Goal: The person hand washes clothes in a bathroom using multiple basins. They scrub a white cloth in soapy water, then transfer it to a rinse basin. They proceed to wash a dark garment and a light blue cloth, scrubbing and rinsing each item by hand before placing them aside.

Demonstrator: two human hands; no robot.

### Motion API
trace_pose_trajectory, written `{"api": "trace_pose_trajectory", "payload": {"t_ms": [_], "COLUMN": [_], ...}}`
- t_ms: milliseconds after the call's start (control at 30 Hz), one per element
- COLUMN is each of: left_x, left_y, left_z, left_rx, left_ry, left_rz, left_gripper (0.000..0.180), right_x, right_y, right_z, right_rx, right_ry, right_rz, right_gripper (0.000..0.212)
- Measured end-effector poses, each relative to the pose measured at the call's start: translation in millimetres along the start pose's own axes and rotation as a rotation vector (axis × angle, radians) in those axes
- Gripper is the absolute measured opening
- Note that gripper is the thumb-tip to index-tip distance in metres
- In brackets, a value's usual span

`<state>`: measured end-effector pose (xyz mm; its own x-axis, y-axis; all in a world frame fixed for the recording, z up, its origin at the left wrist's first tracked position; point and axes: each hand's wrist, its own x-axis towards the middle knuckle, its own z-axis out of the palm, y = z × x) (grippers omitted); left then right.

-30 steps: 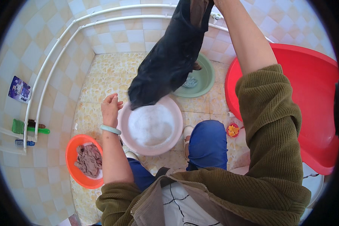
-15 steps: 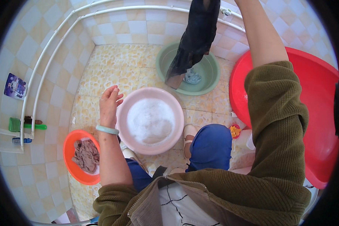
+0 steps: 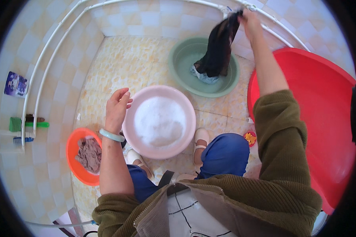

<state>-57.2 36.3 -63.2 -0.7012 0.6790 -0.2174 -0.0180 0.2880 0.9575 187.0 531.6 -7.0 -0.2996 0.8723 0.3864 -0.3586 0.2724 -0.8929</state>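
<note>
My right hand (image 3: 250, 24) grips the top end of a black, partly see-through garment (image 3: 218, 47) high beside the wall pipes. The garment hangs down into a green basin (image 3: 179, 77). Its lower end meets a pale blue cloth (image 3: 206, 78) inside. My left hand (image 3: 117, 108), loosely bent with fingers apart, holds nothing. It is by the left rim of a pink basin (image 3: 131, 136), and whether it touches the rim I cannot tell. White foam (image 3: 159, 120) covers the pink basin's contents.
An orange basin (image 3: 73, 162) with a brown cloth (image 3: 89, 155) stands at the left. A large red tub (image 3: 304, 87) takes up the right side. White pipes (image 3: 53, 37) run along the walls, with brushes (image 3: 36, 124) on the left ones. A red-and-yellow item (image 3: 250, 138) lies near my knee.
My right hand has lowered the black garment, whose bottom end has gone from hanging over the green basin's near rim to inside it, at the pale blue cloth. My left hand stays nearly put.
</note>
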Motion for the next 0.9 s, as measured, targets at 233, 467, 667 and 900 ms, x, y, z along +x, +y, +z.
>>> {"api": "trace_pose_trajectory", "payload": {"t_ms": [233,467,667,900], "left_x": [8,38,11,1], "left_y": [-33,-60,-201,-262], "left_z": [-5,24,36,27], "left_rx": [0.355,-0.297,-0.757,-0.677], "left_ry": [-0.054,-0.063,0.072,0.229], "left_rz": [0.092,-0.179,-0.584,-0.734], "left_gripper": [0.041,0.042,0.041,0.038], "right_x": [-195,-309,-468,-514], "right_y": [120,175,177,229], "right_z": [-29,91,116,123], "right_rx": [-1.443,-1.025,-1.329,-1.275], "right_ry": [-0.614,-1.639,-1.403,-1.253], "right_rz": [0.379,0.304,0.502,0.583], "right_gripper": [0.035,0.039,0.048,0.032]}}
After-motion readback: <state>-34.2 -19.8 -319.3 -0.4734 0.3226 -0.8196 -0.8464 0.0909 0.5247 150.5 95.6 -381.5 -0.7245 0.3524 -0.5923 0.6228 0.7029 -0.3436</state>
